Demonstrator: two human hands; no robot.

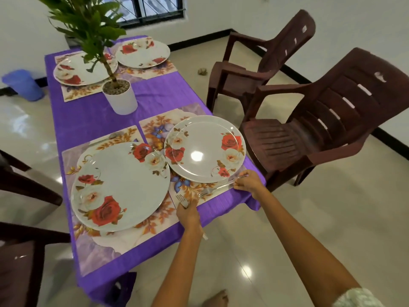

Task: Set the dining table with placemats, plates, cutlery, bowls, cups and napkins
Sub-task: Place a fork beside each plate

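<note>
Our left hand (pixel 187 212) grips spare forks (pixel 182 201) just below the near plate (pixel 204 149). Our right hand (pixel 247 181) pinches a fork (pixel 218 187) lying along that plate's lower rim. It looks light, stiff and slippery, so we hold mid-handle.

right hand (pixel 247 181) lays fork (pixel 218 187) by near plate (pixel 204 148) | left hand (pixel 188 212) grips forks (pixel 182 200)
</note>
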